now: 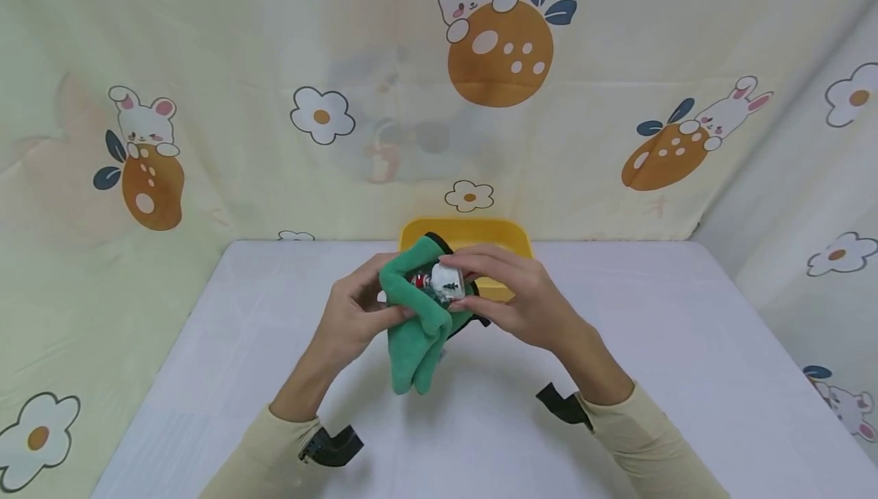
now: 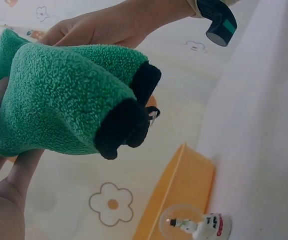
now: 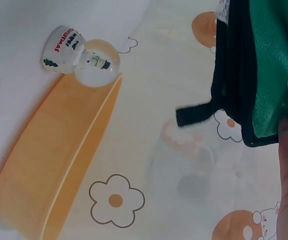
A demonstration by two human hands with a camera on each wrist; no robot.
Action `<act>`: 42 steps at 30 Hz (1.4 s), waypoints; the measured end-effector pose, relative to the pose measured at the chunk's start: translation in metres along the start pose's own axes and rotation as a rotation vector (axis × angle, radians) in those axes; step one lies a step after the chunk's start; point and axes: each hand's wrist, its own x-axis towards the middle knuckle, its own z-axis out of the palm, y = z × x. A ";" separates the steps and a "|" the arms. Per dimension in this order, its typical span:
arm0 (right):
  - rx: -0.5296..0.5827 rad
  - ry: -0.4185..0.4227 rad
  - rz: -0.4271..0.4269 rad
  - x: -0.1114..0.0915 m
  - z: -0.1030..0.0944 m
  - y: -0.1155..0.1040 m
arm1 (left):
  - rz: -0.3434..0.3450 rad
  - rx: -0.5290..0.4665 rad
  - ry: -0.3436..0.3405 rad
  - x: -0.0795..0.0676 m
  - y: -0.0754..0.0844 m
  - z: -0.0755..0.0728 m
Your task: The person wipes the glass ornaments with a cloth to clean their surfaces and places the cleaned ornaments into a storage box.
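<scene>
In the head view my left hand (image 1: pixel 348 315) holds a green terry towel (image 1: pixel 420 335) with black trim, gathered around a small snow globe (image 1: pixel 447 283). My right hand (image 1: pixel 524 292) pinches the globe's white base between thumb and fingers. Folds of towel cover much of the globe; a bit of red shows beside the base. The left wrist view shows the towel's fluffy outside (image 2: pixel 66 95) and its dark edge. A second snow globe (image 3: pixel 96 62), with a snowman inside and "Merry Christmas" on its white base, stands beside the yellow bin in the right wrist view.
Behind the hands, a yellow plastic bin (image 1: pixel 466 228) stands at the back of the white table (image 1: pixel 261 278). A cream curtain (image 1: pixel 240 49) printed with rabbits and flowers hangs behind and at the sides. A black camera mount sits on each wrist.
</scene>
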 end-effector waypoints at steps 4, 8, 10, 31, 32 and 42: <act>0.054 -0.007 0.056 0.001 0.000 -0.002 | 0.055 -0.014 0.002 0.000 0.003 0.002; 0.072 -0.010 0.092 0.002 0.000 -0.002 | 0.092 0.004 0.020 0.000 0.004 0.004; 0.075 -0.009 0.104 0.002 0.001 -0.002 | 0.106 0.030 0.032 0.000 0.004 0.005; 0.087 -0.096 0.282 0.000 0.005 -0.006 | 0.106 0.126 0.064 -0.001 0.002 0.003; 0.077 -0.103 0.272 0.000 0.005 -0.006 | 0.097 0.121 0.069 -0.001 0.002 0.003; 0.059 -0.079 0.192 -0.001 0.006 -0.004 | 0.071 0.042 0.094 -0.001 0.005 0.004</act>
